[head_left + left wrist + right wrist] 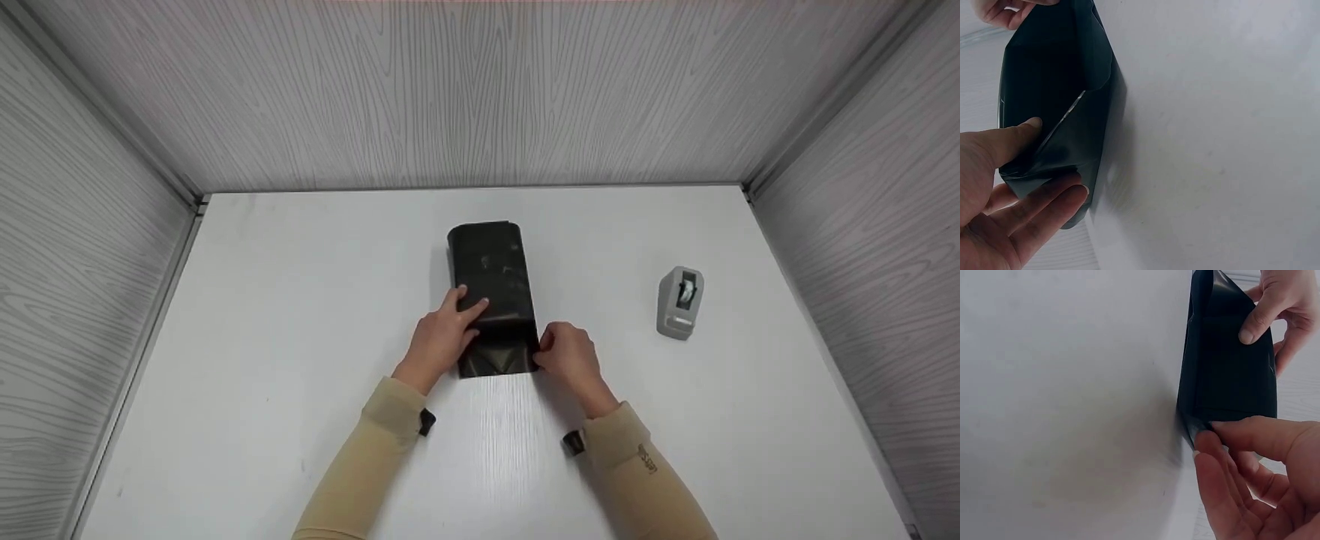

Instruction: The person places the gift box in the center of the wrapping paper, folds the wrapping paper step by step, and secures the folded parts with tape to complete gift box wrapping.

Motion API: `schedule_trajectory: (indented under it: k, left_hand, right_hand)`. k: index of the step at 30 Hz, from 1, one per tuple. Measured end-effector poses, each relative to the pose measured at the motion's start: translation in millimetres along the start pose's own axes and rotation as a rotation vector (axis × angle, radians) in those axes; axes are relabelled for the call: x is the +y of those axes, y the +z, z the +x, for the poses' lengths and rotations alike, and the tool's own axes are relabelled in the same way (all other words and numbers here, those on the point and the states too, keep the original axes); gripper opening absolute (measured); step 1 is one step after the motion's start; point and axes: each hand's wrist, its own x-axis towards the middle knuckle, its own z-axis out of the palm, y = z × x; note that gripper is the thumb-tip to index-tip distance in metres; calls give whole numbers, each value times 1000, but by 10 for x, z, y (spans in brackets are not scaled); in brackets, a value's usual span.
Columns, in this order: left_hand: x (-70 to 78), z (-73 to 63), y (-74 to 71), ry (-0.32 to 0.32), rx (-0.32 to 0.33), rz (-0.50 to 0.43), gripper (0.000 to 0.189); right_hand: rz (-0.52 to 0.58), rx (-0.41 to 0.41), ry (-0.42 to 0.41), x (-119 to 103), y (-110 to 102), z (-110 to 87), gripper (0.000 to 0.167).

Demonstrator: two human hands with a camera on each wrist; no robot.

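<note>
A box wrapped in glossy black paper (487, 259) lies lengthwise on the white table, its near end unsealed with a flap (496, 360) reaching toward me. At its left near corner my left hand (437, 341) holds it, fingers spread over the top and side, thumb against the end. In the left wrist view the thumb presses the end face (1044, 73), and the fingers lie on the creased paper (1075, 143). My right hand (570, 356) pinches the paper at the right near corner between thumb and fingers; the right wrist view shows the folded edge (1199, 424) there.
A grey tape dispenser (680, 304) with a roll in it stands to the right on the white table (300, 300). Wood-grained grey panels (465, 97) enclose the table at the back and on both sides.
</note>
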Motion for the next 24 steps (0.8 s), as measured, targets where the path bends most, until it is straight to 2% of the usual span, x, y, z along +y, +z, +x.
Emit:
schedule_trajectory:
  k: [7,11,14,20,24]
  left_hand:
    - [-9,1,22,20,26,13,49]
    - [-9,-2,25,21,26,5,50]
    - [-11,0,24,15,22,-1,50]
    - [-10,-2,19,1,14,-17,50]
    - [-9,-5,18,14,29,-16,50]
  right_hand:
    - [0,-56,-27,19,21,9,23]
    - [26,-62,-9,19,4,20,21]
    - [54,-27,-9,-3,-30,37,20]
    - [128,99,-65,-72,-81,80,15]
    - [140,123,-68,-83,-67,95,11]
